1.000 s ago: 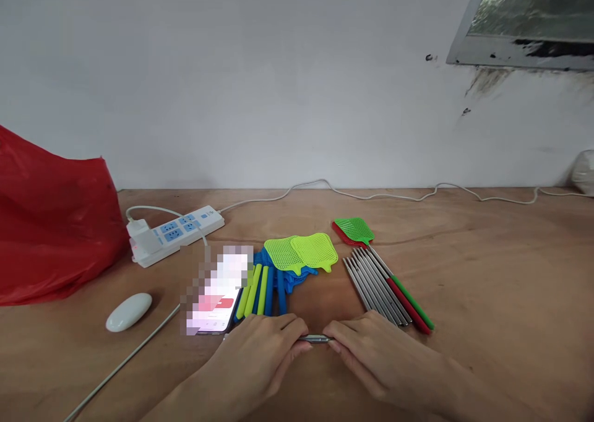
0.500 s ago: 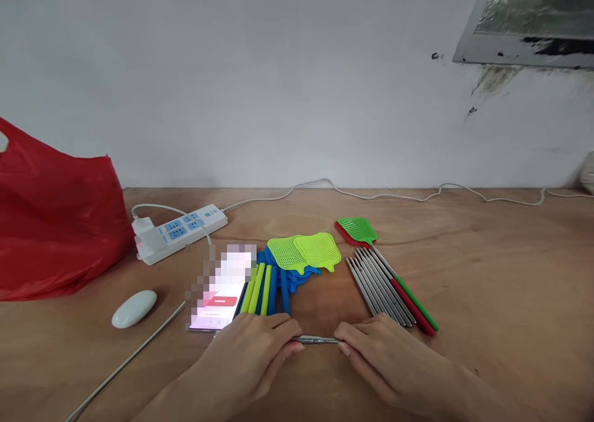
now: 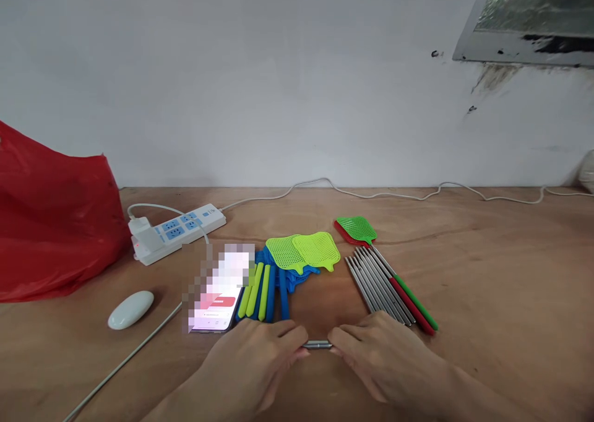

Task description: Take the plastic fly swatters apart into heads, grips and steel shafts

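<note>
My left hand (image 3: 264, 357) and my right hand (image 3: 380, 354) are both closed on a thin metal rod (image 3: 318, 344). Only a short silver stretch of it shows between my fingers; its ends are hidden. Just beyond my left hand lie yellow-green and blue handles (image 3: 262, 292). Behind them are yellow-green mesh fly swatter heads (image 3: 315, 250) on top of blue ones (image 3: 297, 279). Several more metal rods (image 3: 378, 286) lie side by side beyond my right hand. Next to them, a green fly swatter (image 3: 357, 228) rests over a red one (image 3: 423, 318).
On the left are a red plastic bag (image 3: 55, 224), a white power strip (image 3: 185, 230) with a plug in it, and a white computer mouse (image 3: 131, 310). A lit phone (image 3: 218, 304) lies left of the handles. A white cable (image 3: 385, 196) runs along the wall.
My hands have come closer together on the metal rod, so less of it shows between them. The things on the table look unmoved; the view has shifted slightly.
</note>
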{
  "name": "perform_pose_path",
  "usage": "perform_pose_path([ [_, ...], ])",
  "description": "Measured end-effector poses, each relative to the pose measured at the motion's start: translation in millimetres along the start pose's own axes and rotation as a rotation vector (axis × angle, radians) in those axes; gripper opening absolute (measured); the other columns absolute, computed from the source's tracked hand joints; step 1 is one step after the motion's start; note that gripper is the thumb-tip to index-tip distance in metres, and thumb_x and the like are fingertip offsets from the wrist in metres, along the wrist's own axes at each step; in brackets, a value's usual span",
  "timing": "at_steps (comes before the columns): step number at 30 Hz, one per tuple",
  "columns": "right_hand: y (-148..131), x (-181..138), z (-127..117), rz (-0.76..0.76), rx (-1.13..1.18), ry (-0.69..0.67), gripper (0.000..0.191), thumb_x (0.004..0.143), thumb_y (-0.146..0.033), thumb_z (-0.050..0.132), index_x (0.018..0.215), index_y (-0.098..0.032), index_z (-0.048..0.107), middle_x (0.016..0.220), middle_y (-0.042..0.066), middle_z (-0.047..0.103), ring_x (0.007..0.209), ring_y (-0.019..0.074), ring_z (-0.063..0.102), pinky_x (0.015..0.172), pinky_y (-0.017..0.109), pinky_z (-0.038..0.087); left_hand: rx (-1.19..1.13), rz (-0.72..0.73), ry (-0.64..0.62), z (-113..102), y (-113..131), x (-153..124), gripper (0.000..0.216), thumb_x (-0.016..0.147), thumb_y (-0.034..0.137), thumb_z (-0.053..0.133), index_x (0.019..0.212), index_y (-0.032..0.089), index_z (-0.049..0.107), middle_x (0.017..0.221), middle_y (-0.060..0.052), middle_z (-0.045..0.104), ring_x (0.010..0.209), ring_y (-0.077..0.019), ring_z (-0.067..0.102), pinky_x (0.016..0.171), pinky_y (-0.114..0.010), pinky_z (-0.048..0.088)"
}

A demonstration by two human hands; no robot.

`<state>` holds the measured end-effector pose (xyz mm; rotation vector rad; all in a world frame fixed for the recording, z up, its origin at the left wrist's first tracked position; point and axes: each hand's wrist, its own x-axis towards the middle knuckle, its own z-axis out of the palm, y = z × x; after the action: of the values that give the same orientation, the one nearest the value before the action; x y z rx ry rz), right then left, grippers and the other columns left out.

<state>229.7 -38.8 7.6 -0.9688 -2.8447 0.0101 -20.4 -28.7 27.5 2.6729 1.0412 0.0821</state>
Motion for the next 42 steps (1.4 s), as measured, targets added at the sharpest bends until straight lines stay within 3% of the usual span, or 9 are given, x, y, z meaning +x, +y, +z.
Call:
perform_pose_path([
  [5,12.6,-16.7,-2.6,0.047,0.055,0.011,0.020,0.099,-0.013,0.038,0.083,-0.022,0.046,0.070,-0.003,0.065,0.050,0.0138,0.054,0.050,0.033,0.018,-0.057,-0.024,0.038,-6.1,-13.9,-11.9,0.030,0.107,0.030,0.031,0.090,0.024,0.055,0.083,0.000,0.067,0.066,-0.0200,0.062,0.056,-0.029,0.030],
  [11,1.7,-13.1,-4.9,0.128,0.089,0.057,0.016,0.102,-0.020,0.040,0.090,-0.022,0.049,0.080,-0.001,0.067,0.066,0.0173,0.063,0.058,0.031,0.028,-0.052,-0.080,0.025,1.7,1.5,-6.0,0.027,0.107,0.029,0.033,0.096,0.023,0.057,0.091,-0.002,0.070,0.071,-0.0217,0.065,0.060,-0.030,0.036],
  [15,-3.1,-5.4,-2.5,0.074,0.008,0.066,0.015,0.100,-0.015,0.043,0.088,-0.022,0.050,0.077,-0.001,0.067,0.058,0.0165,0.060,0.051,0.033,0.021,-0.004,-0.047,0.006,4.1,7.9,2.4,0.023,0.106,0.024,0.036,0.100,0.023,0.059,0.093,-0.001,0.071,0.070,-0.0229,0.067,0.057,-0.030,0.037],
  [19,5.4,-12.3,-1.0,0.052,0.005,0.076,0.018,0.092,-0.009,0.044,0.082,-0.023,0.047,0.070,-0.003,0.065,0.050,0.0145,0.054,0.049,0.034,0.018,0.024,0.023,-0.009,1.4,-4.7,-4.3,0.025,0.104,0.021,0.036,0.090,0.023,0.057,0.084,-0.002,0.071,0.064,-0.0212,0.067,0.051,-0.029,0.032],
  [22,11.6,-21.9,0.5,0.075,0.029,0.102,0.020,0.092,-0.007,0.040,0.081,-0.023,0.046,0.069,-0.003,0.064,0.050,0.0144,0.054,0.050,0.033,0.019,0.038,-0.003,0.056,-2.6,-14.1,-15.9,0.030,0.105,0.025,0.031,0.090,0.024,0.057,0.076,0.000,0.069,0.059,-0.0198,0.063,0.051,-0.028,0.031],
  [26,6.3,-23.8,4.8,0.098,0.034,0.115,0.020,0.096,-0.010,0.039,0.083,-0.023,0.045,0.070,-0.003,0.064,0.052,0.0154,0.057,0.051,0.032,0.022,-0.002,-0.039,0.102,-3.7,-9.6,-21.1,0.029,0.106,0.030,0.030,0.098,0.025,0.058,0.083,-0.001,0.071,0.068,-0.0200,0.066,0.059,-0.027,0.039],
  [29,-3.9,-17.4,5.6,0.084,0.021,0.144,0.018,0.096,-0.009,0.040,0.086,-0.022,0.047,0.073,-0.002,0.066,0.055,0.0164,0.060,0.051,0.031,0.024,0.019,-0.028,0.056,1.7,1.0,-13.2,0.026,0.107,0.032,0.033,0.098,0.024,0.057,0.088,-0.002,0.071,0.074,-0.0222,0.068,0.061,-0.029,0.040],
  [33,-8.4,-13.3,1.0,0.052,0.045,0.147,0.017,0.094,-0.010,0.041,0.085,-0.022,0.048,0.073,-0.002,0.065,0.057,0.0152,0.060,0.051,0.030,0.024,0.122,-0.005,-0.005,12.7,6.8,-2.7,0.026,0.106,0.026,0.035,0.088,0.023,0.053,0.080,-0.001,0.070,0.065,-0.0238,0.069,0.052,-0.030,0.035],
  [42,10.1,-28.7,-1.7,0.092,0.125,0.047,0.020,0.096,-0.010,0.037,0.084,-0.022,0.048,0.074,-0.002,0.064,0.056,0.0145,0.057,0.052,0.031,0.022,0.112,-0.002,0.091,7.5,-7.7,-14.6,0.024,0.101,0.017,0.035,0.081,0.025,0.046,0.070,0.001,0.067,0.053,-0.0208,0.062,0.047,-0.030,0.023],
])
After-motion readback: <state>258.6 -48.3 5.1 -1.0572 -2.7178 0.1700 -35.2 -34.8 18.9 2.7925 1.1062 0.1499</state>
